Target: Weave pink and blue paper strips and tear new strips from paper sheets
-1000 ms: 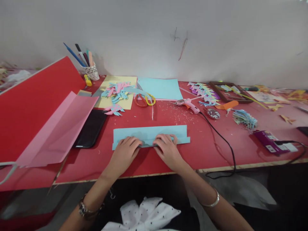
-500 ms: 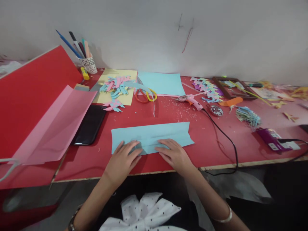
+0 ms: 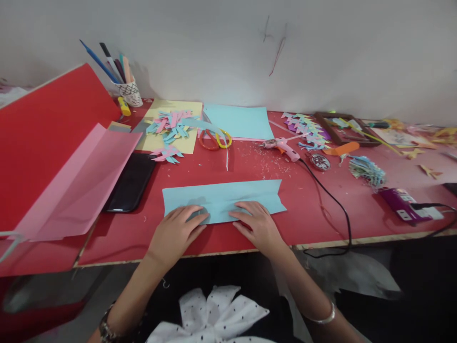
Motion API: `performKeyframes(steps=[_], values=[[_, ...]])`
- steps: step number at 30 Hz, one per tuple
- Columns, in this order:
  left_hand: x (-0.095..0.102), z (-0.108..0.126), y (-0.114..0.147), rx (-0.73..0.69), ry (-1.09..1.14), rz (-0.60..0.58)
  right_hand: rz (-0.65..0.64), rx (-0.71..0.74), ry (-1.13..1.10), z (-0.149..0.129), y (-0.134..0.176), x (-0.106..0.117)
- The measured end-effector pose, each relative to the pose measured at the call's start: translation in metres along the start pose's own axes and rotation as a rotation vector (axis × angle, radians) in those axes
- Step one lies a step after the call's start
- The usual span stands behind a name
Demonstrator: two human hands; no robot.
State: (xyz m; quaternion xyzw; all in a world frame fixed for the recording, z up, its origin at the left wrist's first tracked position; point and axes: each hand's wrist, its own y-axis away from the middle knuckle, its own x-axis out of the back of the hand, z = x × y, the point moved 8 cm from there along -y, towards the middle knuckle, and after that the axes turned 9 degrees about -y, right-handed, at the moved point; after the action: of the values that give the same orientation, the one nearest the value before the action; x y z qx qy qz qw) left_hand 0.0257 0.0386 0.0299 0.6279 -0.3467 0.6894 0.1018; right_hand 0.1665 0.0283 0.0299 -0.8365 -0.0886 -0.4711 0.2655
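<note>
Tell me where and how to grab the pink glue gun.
Grip the handle, probably with the right hand, coming from the near right. The glue gun lies with its nozzle pointing left and its handle slanting toward the near right, which keeps that grip clear of the nozzle. Mind the black cord at the handle's end.

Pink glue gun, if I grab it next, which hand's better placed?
Probably your right hand: it's nearer the pink glue gun, whose handle angles toward your right. Your left hand is farther, across the creased blue paper.
</note>
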Motion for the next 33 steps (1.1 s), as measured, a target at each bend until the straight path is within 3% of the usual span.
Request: performKeyframes(steps=[8,16,24,33], values=[[0.007,0.01,0.003,-0.085,0.044,0.088,-0.015,0.049,-0.009,0.0,-0.002,0.002],[0.009,0.004,0.009,-0.047,0.12,0.123,-0.032,0.15,0.024,-0.026,-0.015,-0.009],[0.009,-0.017,0.025,0.113,0.268,0.145,-0.058,0.06,0.164,-0.032,-0.019,-0.014],[0.005,-0.019,0.02,0.185,0.129,0.02,-0.106,-0.064,0.218,-0.031,-0.028,-0.023]])
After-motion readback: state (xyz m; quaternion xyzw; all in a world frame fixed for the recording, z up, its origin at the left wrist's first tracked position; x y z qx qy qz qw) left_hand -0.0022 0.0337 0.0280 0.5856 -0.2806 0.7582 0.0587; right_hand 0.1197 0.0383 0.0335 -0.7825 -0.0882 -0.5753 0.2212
